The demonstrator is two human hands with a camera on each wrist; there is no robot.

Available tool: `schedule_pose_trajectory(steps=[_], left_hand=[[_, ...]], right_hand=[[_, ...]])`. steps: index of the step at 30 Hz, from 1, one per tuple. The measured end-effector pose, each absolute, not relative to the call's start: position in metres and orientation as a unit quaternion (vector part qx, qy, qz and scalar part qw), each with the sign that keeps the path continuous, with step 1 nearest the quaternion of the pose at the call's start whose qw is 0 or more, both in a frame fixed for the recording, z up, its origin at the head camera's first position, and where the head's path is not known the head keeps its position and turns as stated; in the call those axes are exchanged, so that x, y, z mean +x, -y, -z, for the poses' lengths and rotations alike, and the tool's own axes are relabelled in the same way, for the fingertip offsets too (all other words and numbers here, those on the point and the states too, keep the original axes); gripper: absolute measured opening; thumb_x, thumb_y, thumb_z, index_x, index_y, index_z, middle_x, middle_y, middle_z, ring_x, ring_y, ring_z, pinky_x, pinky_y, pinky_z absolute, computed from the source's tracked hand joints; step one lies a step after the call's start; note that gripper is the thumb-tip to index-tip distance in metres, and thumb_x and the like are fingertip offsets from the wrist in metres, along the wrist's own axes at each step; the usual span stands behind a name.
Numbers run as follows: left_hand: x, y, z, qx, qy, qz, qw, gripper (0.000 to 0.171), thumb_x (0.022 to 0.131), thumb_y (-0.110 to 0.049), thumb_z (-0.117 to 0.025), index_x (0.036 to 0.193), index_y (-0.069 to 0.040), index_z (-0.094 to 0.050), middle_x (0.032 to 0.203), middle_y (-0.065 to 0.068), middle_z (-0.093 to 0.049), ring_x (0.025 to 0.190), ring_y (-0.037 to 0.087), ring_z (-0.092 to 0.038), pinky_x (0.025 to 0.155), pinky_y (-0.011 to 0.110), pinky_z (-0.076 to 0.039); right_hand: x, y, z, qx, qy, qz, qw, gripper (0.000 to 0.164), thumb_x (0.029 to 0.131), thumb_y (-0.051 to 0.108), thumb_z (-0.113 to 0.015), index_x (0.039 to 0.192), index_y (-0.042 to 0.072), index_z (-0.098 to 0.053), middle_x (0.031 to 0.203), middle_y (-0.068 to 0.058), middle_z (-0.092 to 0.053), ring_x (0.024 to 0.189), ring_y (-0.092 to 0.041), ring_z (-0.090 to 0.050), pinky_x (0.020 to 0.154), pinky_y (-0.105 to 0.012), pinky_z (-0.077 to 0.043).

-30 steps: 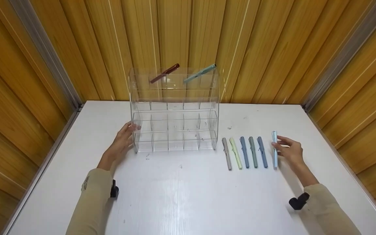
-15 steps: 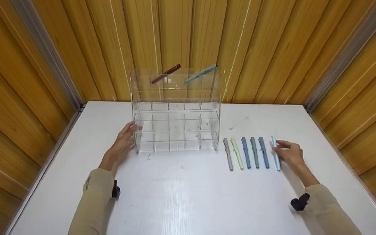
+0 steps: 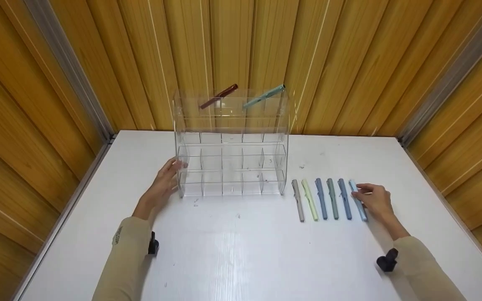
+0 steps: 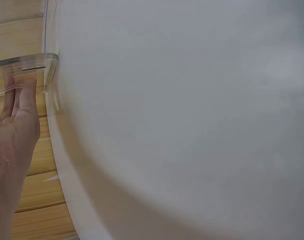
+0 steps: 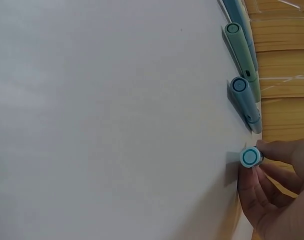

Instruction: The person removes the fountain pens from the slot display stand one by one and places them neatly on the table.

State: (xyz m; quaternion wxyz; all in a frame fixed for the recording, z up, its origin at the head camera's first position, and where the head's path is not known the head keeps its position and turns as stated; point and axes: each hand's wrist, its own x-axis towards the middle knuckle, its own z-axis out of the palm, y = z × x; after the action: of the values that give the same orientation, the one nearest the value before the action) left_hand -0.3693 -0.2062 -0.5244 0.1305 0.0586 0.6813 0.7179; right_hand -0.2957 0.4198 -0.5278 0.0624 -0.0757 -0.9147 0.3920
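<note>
The left hand (image 3: pixel 162 179) lies with fingers nearly straight against the left side of a clear rack (image 3: pixel 232 184), which stands near the back edge of the white table (image 3: pixel 232 251). The right hand (image 3: pixel 378 201) pinches a light-blue pen (image 3: pixel 360 207) between thumb and fingers, toward the table's right edge; whether the pen touches the tabletop I cannot tell. It ends a row that runs, from the rack outward, gray pen (image 3: pixel 298 201), pale-green pen (image 3: pixel 310 200), blue pen (image 3: pixel 321 199), green pen (image 3: pixel 332 199) and second blue pen (image 3: pixel 344 200). A dark-red pen (image 3: pixel 219 96) and a teal pen (image 3: pixel 265 96) slant in the rack's top tier.
</note>
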Motion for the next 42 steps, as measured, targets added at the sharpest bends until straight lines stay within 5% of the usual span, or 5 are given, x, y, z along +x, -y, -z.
schedule_pose_trajectory(steps=[13,24,30,35,42], left_hand=[[-0.368,0.203,0.525,0.052,-0.696,-0.706,0.121,0.068,0.112,-0.048,-0.041,0.168,-0.018,-0.017,0.170,0.016,-0.030,0.159,0.044,-0.023,0.130,0.065,-0.015],[-0.371,0.212,0.513,0.051,-0.673,-0.716,0.175,0.076,0.109,-0.050,-0.050,0.169,-0.018,-0.014,0.174,0.011,-0.022,0.164,0.034,-0.014,0.133,0.052,-0.015],[-0.382,0.212,0.488,0.051,-0.654,-0.747,0.107,0.065,0.114,-0.038,-0.042,0.169,-0.015,-0.017,0.175,0.015,-0.018,0.163,0.033,-0.017,0.134,0.051,-0.015],[-0.392,0.199,0.468,0.065,-0.672,-0.733,0.082,0.071,0.113,-0.052,-0.034,0.170,-0.020,-0.007,0.177,0.013,-0.010,0.164,0.034,-0.009,0.134,0.051,-0.012],[-0.396,0.186,0.467,0.030,-0.682,-0.725,0.089,0.082,0.107,-0.066,-0.034,0.170,-0.020,-0.008,0.176,0.011,-0.014,0.164,0.031,-0.011,0.134,0.051,-0.010]], right_hand=[[-0.295,-0.417,0.530,-0.072,0.925,-0.366,0.076,0.041,0.102,0.012,-0.066,0.130,-0.017,-0.062,0.112,-0.034,-0.068,0.079,-0.014,-0.060,0.059,-0.014,-0.052],[-0.293,-0.421,0.530,-0.070,0.928,-0.361,0.063,0.043,0.102,0.014,-0.065,0.131,-0.018,-0.061,0.110,-0.033,-0.068,0.080,-0.013,-0.059,0.060,-0.013,-0.051],[-0.292,-0.421,0.521,-0.065,0.929,-0.359,0.057,0.050,0.103,0.019,-0.066,0.137,-0.016,-0.057,0.120,-0.035,-0.066,0.081,-0.013,-0.060,0.059,-0.015,-0.053],[-0.293,-0.423,0.513,-0.058,0.930,-0.354,0.086,0.049,0.102,0.021,-0.069,0.135,-0.014,-0.060,0.119,-0.036,-0.067,0.075,-0.011,-0.061,0.056,-0.016,-0.051],[-0.298,-0.406,0.507,-0.066,0.902,-0.398,0.155,0.042,0.100,0.012,-0.070,0.135,-0.010,-0.062,0.124,-0.035,-0.064,0.089,-0.016,-0.064,0.060,-0.008,-0.051]])
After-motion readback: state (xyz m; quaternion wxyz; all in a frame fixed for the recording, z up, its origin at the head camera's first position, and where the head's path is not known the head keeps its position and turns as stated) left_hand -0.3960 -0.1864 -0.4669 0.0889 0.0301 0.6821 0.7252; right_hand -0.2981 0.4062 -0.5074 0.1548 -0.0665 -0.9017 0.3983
